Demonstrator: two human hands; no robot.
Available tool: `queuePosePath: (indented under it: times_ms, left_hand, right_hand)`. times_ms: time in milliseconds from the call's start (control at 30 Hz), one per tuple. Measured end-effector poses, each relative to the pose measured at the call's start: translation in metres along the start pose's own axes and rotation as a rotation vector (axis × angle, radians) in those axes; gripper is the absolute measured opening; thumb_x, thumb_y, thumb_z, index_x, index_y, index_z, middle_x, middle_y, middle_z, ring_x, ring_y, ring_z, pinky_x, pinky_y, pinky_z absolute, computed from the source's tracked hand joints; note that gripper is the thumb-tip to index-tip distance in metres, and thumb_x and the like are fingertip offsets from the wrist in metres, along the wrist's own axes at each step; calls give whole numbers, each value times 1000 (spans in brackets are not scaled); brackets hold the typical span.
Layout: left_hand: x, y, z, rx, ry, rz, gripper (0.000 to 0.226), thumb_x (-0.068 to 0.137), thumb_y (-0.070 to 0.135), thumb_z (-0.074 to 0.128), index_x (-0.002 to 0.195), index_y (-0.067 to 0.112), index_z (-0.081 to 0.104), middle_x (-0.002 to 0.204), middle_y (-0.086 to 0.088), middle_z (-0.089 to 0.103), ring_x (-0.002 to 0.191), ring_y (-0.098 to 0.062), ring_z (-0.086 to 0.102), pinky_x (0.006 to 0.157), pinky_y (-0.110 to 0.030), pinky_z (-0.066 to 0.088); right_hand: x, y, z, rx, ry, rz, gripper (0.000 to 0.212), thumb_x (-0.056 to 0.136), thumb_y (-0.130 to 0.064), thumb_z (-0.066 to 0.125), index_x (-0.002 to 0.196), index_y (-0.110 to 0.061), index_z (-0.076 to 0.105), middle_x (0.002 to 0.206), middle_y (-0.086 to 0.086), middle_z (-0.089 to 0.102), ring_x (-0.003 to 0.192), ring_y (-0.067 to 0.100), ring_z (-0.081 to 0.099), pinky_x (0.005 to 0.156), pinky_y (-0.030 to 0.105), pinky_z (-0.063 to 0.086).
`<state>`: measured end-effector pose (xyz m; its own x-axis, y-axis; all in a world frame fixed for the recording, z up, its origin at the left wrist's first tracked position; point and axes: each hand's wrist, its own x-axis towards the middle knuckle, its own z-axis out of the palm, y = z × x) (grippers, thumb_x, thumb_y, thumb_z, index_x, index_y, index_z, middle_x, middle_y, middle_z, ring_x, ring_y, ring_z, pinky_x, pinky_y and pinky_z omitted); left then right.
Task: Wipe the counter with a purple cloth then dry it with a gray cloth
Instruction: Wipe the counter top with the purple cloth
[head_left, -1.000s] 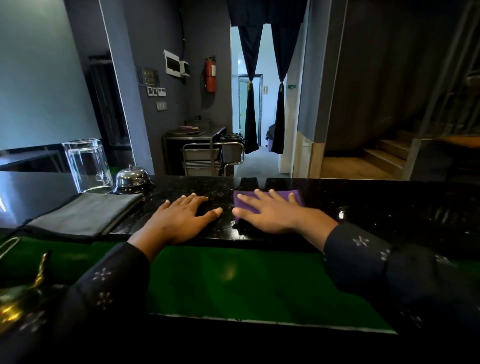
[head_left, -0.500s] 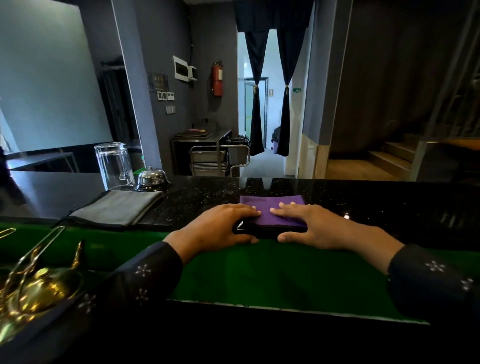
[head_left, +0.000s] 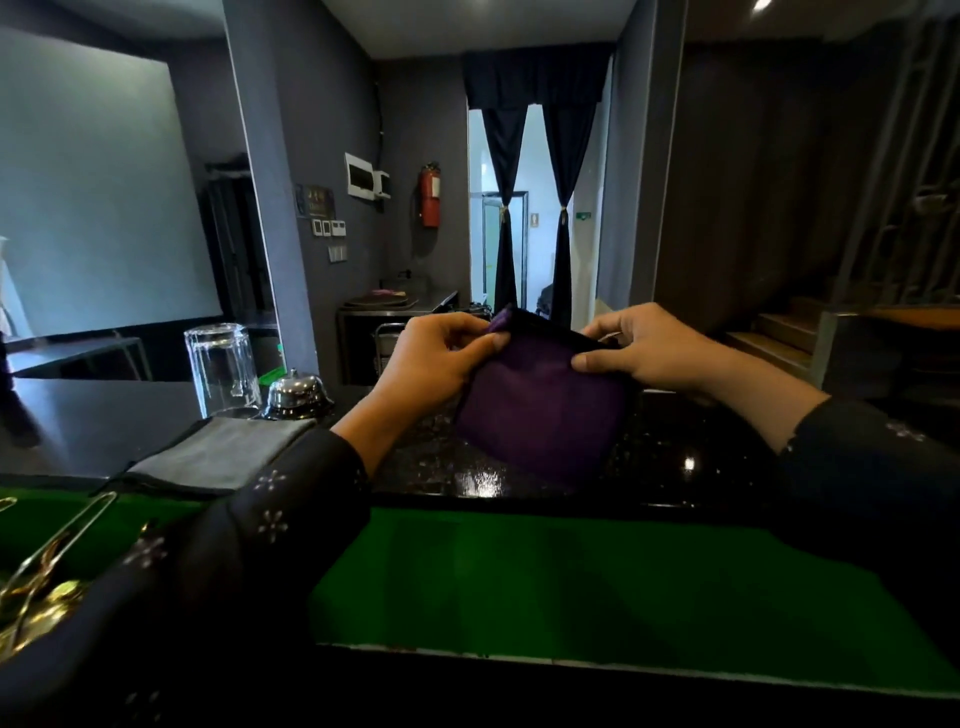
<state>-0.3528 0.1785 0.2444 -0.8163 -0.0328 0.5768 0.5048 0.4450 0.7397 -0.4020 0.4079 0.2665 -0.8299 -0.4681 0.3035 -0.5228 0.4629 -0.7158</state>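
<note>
Head view: two hands, left hand (head_left: 434, 358) and right hand (head_left: 641, 348), each grip pinching one purple cloth (head_left: 540, 410); one gray cloth (head_left: 218, 457)

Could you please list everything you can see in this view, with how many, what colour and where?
purple cloth: one, purple, held up above the counter by both hands
gray cloth: one, gray, folded, lying on the counter at left
counter: one, glossy black, across the middle
glass: one, clear, upside down on the counter behind the gray cloth
bell: one, silver, on the counter right of the glass
green surface: one, green, below the counter's near edge
fire extinguisher: one, red, on the far wall
curtains: two, dark, tied back at the doorway
stairs: wooden, at right
left hand: pinches the purple cloth's top left edge
right hand: pinches its top right edge
</note>
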Motion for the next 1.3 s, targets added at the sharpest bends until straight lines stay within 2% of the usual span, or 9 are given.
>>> queuePosePath:
  times_ms: [133,300,500,633,733,833,967,1133,1300]
  left_hand:
    - [15,-21,3,111,-22,-136,18,85,24,69,98,12,73,87,-5,72,78,-14,67,73,-30,58]
    - [15,-65,10,160,-78,-242,18,84,27,70,96,14,73,86,-3,73,76,-13,68,68,-25,56]
    - [33,-93,9,259,-151,-323,18,82,26,72,94,13,73,71,4,67,59,-5,59,50,-13,47]
    - [35,-93,21,551,-255,-337,28,86,26,68,108,10,68,101,-3,68,94,-15,64,86,-26,52]
    - [25,-70,49,647,-240,-147,43,92,34,56,129,12,52,127,-8,58,117,-23,54,103,-37,42]
    - [11,-57,93,728,-560,-75,53,96,48,36,145,26,32,151,-6,35,138,-26,32,115,-53,20]
    - [11,-76,123,849,-721,-252,59,96,58,12,150,37,1,160,1,-6,145,-32,-11,112,-55,-11]
    - [67,-124,87,933,-607,-342,54,97,54,9,149,41,4,160,0,-4,145,-35,-8,109,-63,-12]
    - [80,-149,43,1037,-512,-627,68,88,71,12,149,42,5,160,-7,-4,145,-37,-7,108,-64,-12]
  right_hand:
    - [18,14,10,109,-20,138,13,80,-10,74,92,-8,70,101,18,69,92,28,66,83,34,56]
    - [34,51,38,104,-27,225,25,80,-14,76,102,-5,70,105,20,70,98,32,66,94,48,51]
    - [60,78,54,-18,-51,189,22,81,-16,75,101,-9,70,99,12,71,99,25,65,93,36,50]
    - [66,86,61,-274,-149,151,28,83,-22,73,110,-16,70,106,0,66,102,15,59,88,26,44]
    - [64,91,54,-283,-143,115,29,88,-19,68,116,-16,67,114,1,65,106,13,58,89,24,41]
    - [56,101,43,-315,-53,132,28,95,-19,57,121,-14,63,124,6,62,114,18,56,88,23,36]
    - [38,118,43,-354,-16,233,41,99,-30,47,138,-16,48,142,7,50,131,21,44,101,30,35]
    - [23,126,57,-477,-83,216,49,102,-38,36,147,-20,33,157,2,28,148,18,11,115,38,18]
    - [23,122,58,-474,-76,249,48,102,-39,34,147,-24,32,157,2,26,147,21,13,117,41,15]
